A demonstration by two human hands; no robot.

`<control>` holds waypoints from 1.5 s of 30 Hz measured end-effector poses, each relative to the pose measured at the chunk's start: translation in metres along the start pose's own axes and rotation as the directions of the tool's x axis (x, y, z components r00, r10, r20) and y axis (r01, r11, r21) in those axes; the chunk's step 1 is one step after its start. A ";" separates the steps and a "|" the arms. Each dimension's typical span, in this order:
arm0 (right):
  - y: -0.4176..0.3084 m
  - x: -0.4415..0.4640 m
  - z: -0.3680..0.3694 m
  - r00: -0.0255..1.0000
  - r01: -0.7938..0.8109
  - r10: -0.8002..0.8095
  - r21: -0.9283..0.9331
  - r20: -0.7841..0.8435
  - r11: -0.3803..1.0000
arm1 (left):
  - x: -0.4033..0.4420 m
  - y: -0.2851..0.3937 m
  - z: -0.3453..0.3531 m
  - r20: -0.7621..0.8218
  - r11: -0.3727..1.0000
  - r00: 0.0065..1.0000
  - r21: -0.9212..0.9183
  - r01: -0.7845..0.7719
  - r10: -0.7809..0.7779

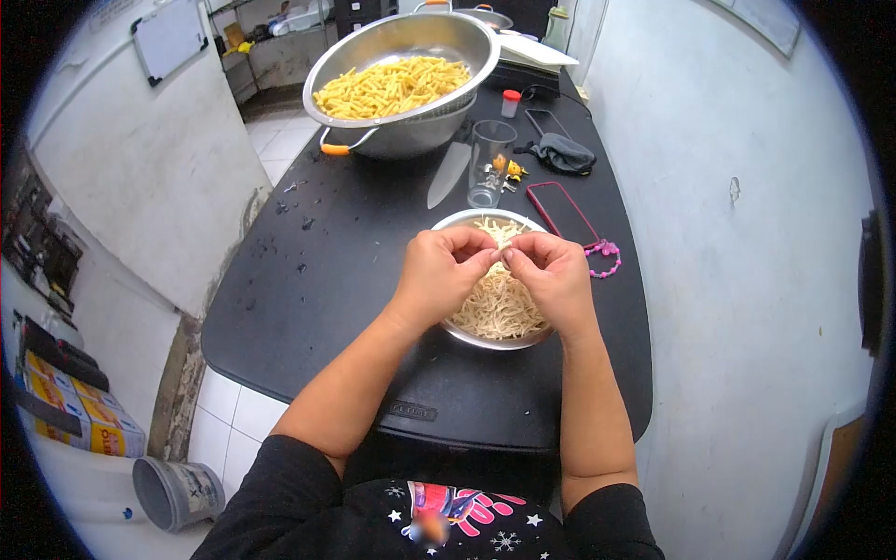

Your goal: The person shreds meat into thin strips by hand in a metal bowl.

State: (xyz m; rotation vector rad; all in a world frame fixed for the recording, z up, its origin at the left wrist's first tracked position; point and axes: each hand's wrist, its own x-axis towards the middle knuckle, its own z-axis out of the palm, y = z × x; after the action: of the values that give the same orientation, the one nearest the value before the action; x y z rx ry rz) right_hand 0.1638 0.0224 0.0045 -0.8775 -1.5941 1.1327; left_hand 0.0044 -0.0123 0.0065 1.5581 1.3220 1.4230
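Note:
A metal bowl (499,343) filled with thin pale shreds (495,308) stands near the front of the black table. Above it, my left hand (443,271) and my right hand (553,275) meet with pinched fingertips. Each hand has its thumb against its index finger, and pale strands show right around the fingertips. What exactly lies between the fingers is too small to make out. Just behind the bowl stands an empty clear glass (491,163).
On the black table (317,289), a colander (401,70) of yellow pieces rests tilted on a metal pot. A knife (450,175), a red-capped jar (511,104), a red-edged phone (564,213), a beaded strap (607,261) and a dark pouch (564,152) lie beyond the bowl. A bucket (177,493) stands lower left.

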 end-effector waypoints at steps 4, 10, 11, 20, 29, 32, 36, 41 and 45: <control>-0.001 -0.001 0.004 0.999 0.019 -0.022 -0.100 -0.023 0.995 | 0.003 -0.011 0.000 0.065 0.987 0.996 -0.141 0.071 -0.063; 0.001 0.000 -0.001 0.998 0.045 -0.050 -0.152 -0.028 0.987 | 0.004 -0.010 -0.002 0.170 0.942 0.976 -0.285 0.178 -0.133; 0.003 0.002 -0.006 0.997 0.047 -0.057 -0.171 -0.054 0.984 | 0.004 -0.007 -0.004 0.182 0.932 0.971 -0.299 0.205 -0.155; -0.005 0.004 -0.014 0.996 -0.046 0.043 0.032 0.082 0.998 | 0.006 -0.008 -0.007 0.248 0.915 0.958 -0.335 0.223 -0.143; -0.011 -0.003 -0.002 1.000 -0.010 0.013 -0.106 0.028 0.994 | 0.004 -0.011 -0.003 0.180 0.987 0.983 -0.145 0.065 -0.038; -0.008 -0.004 0.000 0.997 0.076 -0.078 -0.219 0.001 0.973 | 0.003 -0.007 -0.003 0.188 0.990 0.981 -0.123 0.074 -0.050; 0.001 -0.001 -0.002 0.992 0.108 -0.123 -0.284 -0.036 0.953 | 0.004 -0.011 -0.003 0.238 0.956 0.965 -0.239 0.170 -0.112; 0.005 0.009 -0.023 0.995 -0.045 0.026 -0.198 -0.096 0.979 | 0.006 -0.008 -0.007 0.257 0.910 0.962 -0.370 0.186 -0.092; 0.000 0.005 -0.018 0.993 -0.090 0.084 0.069 0.084 0.994 | 0.006 -0.007 -0.006 0.235 0.939 0.966 -0.295 0.175 -0.106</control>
State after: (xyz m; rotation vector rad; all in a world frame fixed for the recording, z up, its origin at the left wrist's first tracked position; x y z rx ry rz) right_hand 0.1794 0.0315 0.0083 -0.8697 -1.5830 1.2940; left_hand -0.0036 -0.0056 0.0027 1.3345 1.0020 1.2632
